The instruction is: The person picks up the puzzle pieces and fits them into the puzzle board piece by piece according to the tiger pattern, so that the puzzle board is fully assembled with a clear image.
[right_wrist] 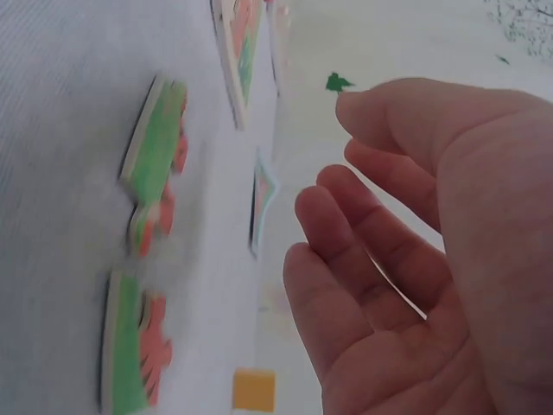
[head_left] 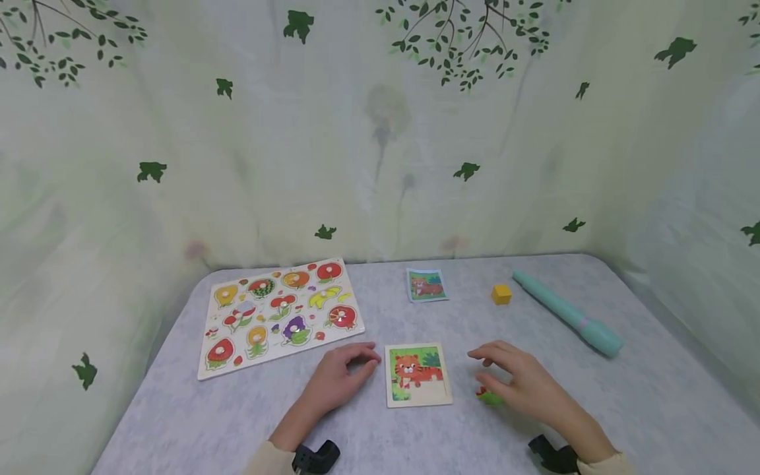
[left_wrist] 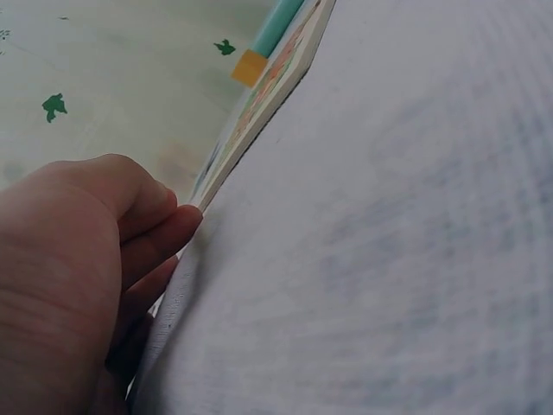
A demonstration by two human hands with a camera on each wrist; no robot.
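A small wooden tiger puzzle [head_left: 417, 374] lies in front of me, its lower right part bare wood. To its left my left hand [head_left: 343, 376] rests on the table with loosely bent fingers. In the left wrist view, the fingertips [left_wrist: 186, 223] come right up to the puzzle's edge and nothing is held. My right hand [head_left: 522, 382] hovers on the other side, thumb and fingers apart and holding nothing. Beneath it, green and red puzzle pieces [head_left: 489, 396] are partly hidden in the head view. The right wrist view shows them lying loose, including one green piece [right_wrist: 154, 143].
A fruit knob puzzle board [head_left: 270, 353] lies at the back left. Beyond the tiger puzzle is a small tiger picture card [head_left: 427, 286]. At the back right are a yellow cube [head_left: 501, 294] and a long teal tapered tube [head_left: 564, 313]. A leaf-printed curtain [head_left: 380, 132] surrounds the table.
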